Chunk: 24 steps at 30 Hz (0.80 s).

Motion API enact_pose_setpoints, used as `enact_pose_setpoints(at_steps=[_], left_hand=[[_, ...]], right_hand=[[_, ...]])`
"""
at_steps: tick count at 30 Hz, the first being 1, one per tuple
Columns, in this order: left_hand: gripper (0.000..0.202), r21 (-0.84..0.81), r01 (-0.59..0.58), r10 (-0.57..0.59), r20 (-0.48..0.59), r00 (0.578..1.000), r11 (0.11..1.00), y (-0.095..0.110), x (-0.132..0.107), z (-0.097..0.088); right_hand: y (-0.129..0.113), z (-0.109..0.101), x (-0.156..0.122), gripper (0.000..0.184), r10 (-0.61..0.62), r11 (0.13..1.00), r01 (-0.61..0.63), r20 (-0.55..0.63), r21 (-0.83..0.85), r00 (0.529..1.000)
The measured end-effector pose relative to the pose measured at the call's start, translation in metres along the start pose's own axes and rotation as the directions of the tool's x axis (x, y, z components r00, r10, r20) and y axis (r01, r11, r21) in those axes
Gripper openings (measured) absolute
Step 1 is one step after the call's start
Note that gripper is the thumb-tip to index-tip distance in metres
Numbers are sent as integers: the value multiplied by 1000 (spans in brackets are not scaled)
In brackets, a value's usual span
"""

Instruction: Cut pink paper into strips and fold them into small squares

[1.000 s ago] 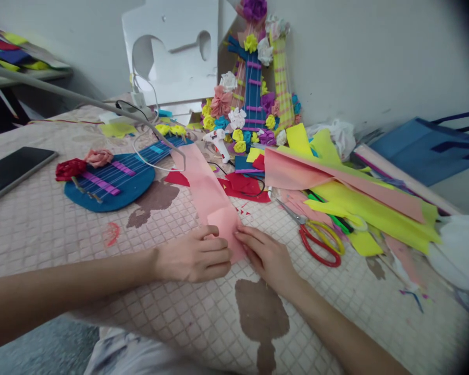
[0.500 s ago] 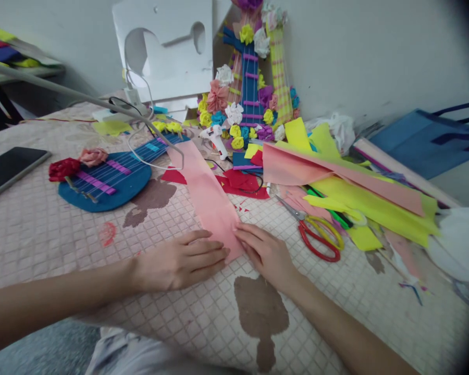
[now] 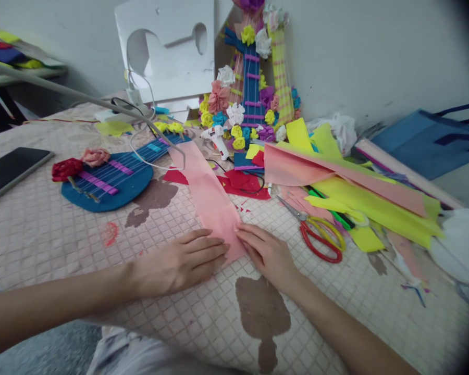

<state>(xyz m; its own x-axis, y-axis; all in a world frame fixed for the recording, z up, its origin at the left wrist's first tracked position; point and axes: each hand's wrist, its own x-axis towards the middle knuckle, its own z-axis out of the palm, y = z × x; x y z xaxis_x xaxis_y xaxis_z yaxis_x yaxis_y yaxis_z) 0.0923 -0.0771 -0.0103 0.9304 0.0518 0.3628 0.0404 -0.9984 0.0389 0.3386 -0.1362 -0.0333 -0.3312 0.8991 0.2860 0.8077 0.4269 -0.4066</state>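
Observation:
A long strip of pink crepe paper (image 3: 211,195) lies on the table, its near end between my hands. Flat over the lower left of that strip rests my left hand (image 3: 183,260), fingers stretched out and close together. My right hand (image 3: 268,255) pinches the strip's right edge near its lower end, with the thumb tucked low beside the bent fingers. Scissors with red and yellow handles (image 3: 320,237) lie to the right of my right hand. Red paper pieces (image 3: 244,181) lie partly under the strip and beside it.
A blue paper guitar (image 3: 113,179) with two paper roses sits at left, near a phone (image 3: 13,169). A white glue gun (image 3: 218,140) stands behind the strip. Yellow paper (image 3: 379,205) is heaped at right. A grey bent rod (image 3: 101,99) crosses above the table.
The whole view has shifted very slightly. Both hands stay at the near end of the pink strip, with almost no visible movement.

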Motion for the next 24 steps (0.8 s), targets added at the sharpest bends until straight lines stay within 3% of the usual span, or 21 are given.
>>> enact_pose_setpoints(at_steps=[6,11,13,18,21,24], left_hand=[[56,-87,42,-33,102,994,995,0,6,11],[63,-128,62,-37,188,981,990,-1,3,12],[64,-142,65,-35,204,978,988,-1,4,11],[64,-190,89,-51,196,979,978,-2,4,10],[61,-203,95,-52,211,976,975,-3,3,11],[62,-217,112,-63,220,973,970,-4,3,11]], right_hand=[[0,0,1,35,9,999,-9,-19,37,1000],[-4,-8,-5,33,20,980,24,-219,197,976],[-6,-13,-10,34,-27,978,77,-249,195,968],[-14,-20,-20,37,-306,949,309,-54,67,950],[-15,-20,-22,36,-347,938,347,61,4,936],[-14,-18,-21,33,-327,943,331,93,-31,940]])
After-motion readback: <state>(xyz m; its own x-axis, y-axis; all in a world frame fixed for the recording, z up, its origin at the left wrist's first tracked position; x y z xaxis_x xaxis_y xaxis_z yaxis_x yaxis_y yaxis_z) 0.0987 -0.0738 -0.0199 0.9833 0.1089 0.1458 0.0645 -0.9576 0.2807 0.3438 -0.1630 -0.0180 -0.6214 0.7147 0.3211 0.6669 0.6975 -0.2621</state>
